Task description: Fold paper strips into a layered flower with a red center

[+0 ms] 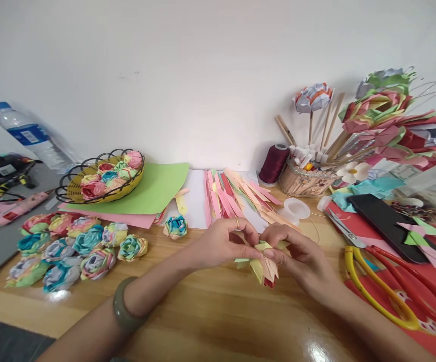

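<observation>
Between my two hands is a paper flower (pixel 268 269) made of folded strips, pale yellow, peach and dark red, hanging with its red part downward. My left hand (pixel 229 244) pinches its upper left side between thumb and fingers. On the other side my right hand (pixel 296 254) grips it, the thumb pressed on a peach strip. Fingers hide part of the flower's top. Just behind my hands lie loose paper strips (pixel 223 198) in pink, peach, red and green on white sheets.
At left stand several finished paper roses (pixel 89 240) and a yellow basket (pixel 135 183) of more roses. A single blue rose (pixel 175 227) sits nearer the middle. Scissors (pixel 381 281), a black phone (pixel 387 226), a thread spool (pixel 274 164) and a flower-filled pot (pixel 302 182) occupy the right.
</observation>
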The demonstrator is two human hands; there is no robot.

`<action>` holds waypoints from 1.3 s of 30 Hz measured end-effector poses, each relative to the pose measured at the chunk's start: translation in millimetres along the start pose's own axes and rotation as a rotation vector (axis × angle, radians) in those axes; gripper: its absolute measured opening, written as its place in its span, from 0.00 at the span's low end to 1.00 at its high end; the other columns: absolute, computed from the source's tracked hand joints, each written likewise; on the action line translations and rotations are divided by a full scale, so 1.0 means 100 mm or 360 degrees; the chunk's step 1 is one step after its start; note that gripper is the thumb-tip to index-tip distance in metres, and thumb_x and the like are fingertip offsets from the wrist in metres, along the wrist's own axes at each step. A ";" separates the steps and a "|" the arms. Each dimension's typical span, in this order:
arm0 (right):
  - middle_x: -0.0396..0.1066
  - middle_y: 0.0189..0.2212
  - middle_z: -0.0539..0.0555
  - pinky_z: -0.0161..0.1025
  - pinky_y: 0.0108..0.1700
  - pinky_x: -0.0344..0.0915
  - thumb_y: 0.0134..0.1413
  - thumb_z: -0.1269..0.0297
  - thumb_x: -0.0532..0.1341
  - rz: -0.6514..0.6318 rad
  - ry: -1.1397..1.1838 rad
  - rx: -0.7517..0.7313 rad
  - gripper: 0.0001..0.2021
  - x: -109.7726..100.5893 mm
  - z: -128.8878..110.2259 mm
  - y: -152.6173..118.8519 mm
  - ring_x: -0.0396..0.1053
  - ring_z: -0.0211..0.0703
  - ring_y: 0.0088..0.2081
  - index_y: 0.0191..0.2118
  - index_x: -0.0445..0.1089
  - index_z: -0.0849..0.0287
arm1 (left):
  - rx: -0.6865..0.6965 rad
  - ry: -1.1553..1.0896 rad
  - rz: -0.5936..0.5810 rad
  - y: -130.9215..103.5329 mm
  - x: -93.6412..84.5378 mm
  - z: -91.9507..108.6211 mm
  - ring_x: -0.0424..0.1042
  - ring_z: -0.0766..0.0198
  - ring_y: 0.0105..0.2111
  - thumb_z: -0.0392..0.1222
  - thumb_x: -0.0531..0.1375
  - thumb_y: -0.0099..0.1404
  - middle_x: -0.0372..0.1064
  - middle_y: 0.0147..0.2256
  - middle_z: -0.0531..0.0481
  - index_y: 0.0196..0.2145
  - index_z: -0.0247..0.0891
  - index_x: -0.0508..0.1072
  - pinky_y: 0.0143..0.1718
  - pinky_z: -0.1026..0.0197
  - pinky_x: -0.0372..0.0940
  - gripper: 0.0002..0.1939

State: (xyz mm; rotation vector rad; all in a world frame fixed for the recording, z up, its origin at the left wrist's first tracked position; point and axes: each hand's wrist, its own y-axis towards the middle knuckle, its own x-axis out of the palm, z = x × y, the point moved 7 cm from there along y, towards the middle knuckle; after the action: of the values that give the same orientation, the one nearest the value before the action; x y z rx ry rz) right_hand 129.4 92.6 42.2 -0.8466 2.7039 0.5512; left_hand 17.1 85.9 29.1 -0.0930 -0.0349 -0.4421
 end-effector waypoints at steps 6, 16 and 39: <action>0.66 0.28 0.48 0.32 0.32 0.61 0.53 0.62 0.58 -0.0001 0.0143 0.0209 0.04 0.00 0.06 0.03 0.63 0.36 0.31 0.32 0.66 0.55 | 0.0067 0.0044 0.0153 0.03 -0.06 0.01 0.62 0.70 0.27 0.37 0.66 0.45 0.62 0.26 0.53 0.23 0.32 0.68 0.30 0.65 0.59 0.10; 0.66 0.25 0.48 0.33 0.32 0.60 0.48 0.60 0.61 -0.0123 0.0251 0.0538 0.08 0.04 0.24 0.04 0.63 0.35 0.29 0.28 0.66 0.59 | -0.0101 0.0147 0.0216 0.06 -0.16 -0.07 0.64 0.70 0.26 0.37 0.65 0.45 0.65 0.24 0.53 0.23 0.32 0.71 0.30 0.66 0.60 0.07; 0.62 0.21 0.46 0.31 0.26 0.57 0.42 0.64 0.64 -0.0197 0.0388 0.0658 0.09 0.10 0.26 0.03 0.60 0.32 0.23 0.25 0.63 0.60 | -0.0279 -0.0126 -0.0024 0.07 -0.07 -0.23 0.63 0.73 0.24 0.35 0.65 0.45 0.66 0.23 0.55 0.24 0.32 0.69 0.30 0.67 0.57 0.09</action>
State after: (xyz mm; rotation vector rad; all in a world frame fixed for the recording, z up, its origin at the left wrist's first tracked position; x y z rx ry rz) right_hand 122.9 100.5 16.3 -1.0035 2.7989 -0.1475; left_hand 14.2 93.3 5.0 -0.2831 -0.0748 -0.4560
